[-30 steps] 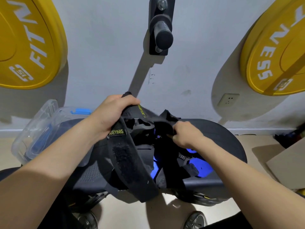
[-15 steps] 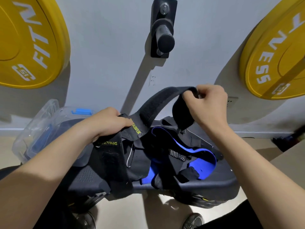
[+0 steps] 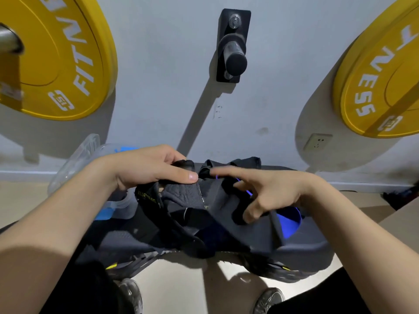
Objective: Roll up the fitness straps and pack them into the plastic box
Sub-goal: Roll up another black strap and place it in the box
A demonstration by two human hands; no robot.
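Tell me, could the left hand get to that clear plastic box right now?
Probably yes, once it lets go. The clear plastic box sits just beyond the left forearm with nothing between them, but the left hand is pinching the black fitness strap, so it isn't free yet.

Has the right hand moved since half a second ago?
Yes. The right hand has dropped from level with the wall socket down onto the black straps.
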